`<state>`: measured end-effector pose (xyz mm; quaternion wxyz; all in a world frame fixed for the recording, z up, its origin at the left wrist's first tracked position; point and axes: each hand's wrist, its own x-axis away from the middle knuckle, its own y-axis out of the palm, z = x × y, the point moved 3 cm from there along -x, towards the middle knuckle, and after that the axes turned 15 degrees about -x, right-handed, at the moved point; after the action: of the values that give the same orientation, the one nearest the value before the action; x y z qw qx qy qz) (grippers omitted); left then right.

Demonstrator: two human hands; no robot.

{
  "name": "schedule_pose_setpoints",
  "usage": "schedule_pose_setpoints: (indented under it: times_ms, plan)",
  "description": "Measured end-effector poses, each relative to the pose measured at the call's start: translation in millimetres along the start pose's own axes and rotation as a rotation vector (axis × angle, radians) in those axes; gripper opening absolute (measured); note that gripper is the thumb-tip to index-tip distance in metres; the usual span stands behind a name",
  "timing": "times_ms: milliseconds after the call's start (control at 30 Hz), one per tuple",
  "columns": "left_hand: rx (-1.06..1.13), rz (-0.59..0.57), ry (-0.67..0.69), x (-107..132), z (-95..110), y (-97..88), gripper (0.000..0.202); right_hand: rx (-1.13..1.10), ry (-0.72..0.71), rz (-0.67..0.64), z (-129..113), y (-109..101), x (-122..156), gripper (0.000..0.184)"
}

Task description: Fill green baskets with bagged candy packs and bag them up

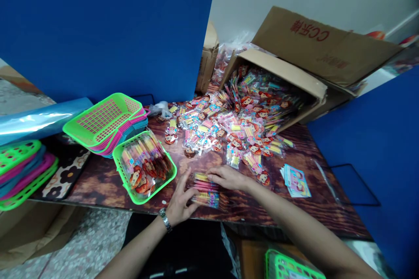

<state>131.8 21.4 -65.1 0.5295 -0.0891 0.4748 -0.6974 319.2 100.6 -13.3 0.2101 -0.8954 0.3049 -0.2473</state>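
A small stack of clear plastic packets (205,189) lies on the table in front of me, showing rows of yellow, pink and blue sticks. At its left side, my left hand (181,200) has thumb and fingers against the packets; a metal watch is on that wrist. My right hand (227,177) grips the upper right edge with bent fingers. Left of the stack, a green basket (173,170) holds similar packets with red-haired cartoon heads, set in overlapping rows. Beyond my hands spreads a loose pile of the same packets (209,128).
An open cardboard box (278,61) lies tipped at the back right, spilling packets onto the wood-patterned table (330,209). Printed cards (296,181) lie at right. Nested baskets (104,117) and more stacked baskets (26,174) stand left. Blue panels (108,22) border the table.
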Motion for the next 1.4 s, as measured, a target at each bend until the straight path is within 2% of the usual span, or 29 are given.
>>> schedule_pose_setpoints:
  times_ms: [267, 467, 600, 733, 900, 1067, 1200, 1267, 1333, 1400]
  plan:
    - [-0.059, -0.003, 0.047, -1, 1, -0.4, 0.014, 0.129, 0.005, 0.021, 3, 1, 1, 0.033]
    - [-0.038, 0.003, 0.029, 0, 0, 0.2, 0.014, 0.081, 0.003, -0.001, 0, 0, 6, 0.035]
    - [-0.038, 0.001, 0.024, 0, 0, 0.6, 0.014, 0.135, 0.014, -0.024, -2, 1, 7, 0.039]
    - [-0.035, 0.004, 0.013, 0, 0, 0.3, 0.015, 0.190, 0.013, -0.001, -2, 3, 6, 0.036]
    - [-0.039, 0.006, -0.017, -1, 2, -0.8, 0.015, 0.183, -0.015, -0.014, -4, 7, 10, 0.039]
    - [-0.039, 0.007, -0.050, -2, 3, 1.3, 0.018, 0.230, 0.053, -0.028, -13, 8, 20, 0.058]
    - [-0.031, 0.004, -0.082, -3, 1, 3.3, 0.018, 0.289, 0.154, -0.062, -22, 18, 26, 0.099]
    - [-0.032, 0.006, -0.089, -3, 1, 3.8, 0.019, 0.308, 0.191, -0.065, -26, 26, 26, 0.114]
    - [-0.039, 0.015, -0.088, -2, 2, 4.2, 0.021, 0.328, 0.220, -0.039, -28, 33, 26, 0.116]
    - [-0.044, 0.027, -0.081, -2, 3, 4.5, 0.025, 0.346, 0.260, 0.003, -29, 38, 25, 0.107]
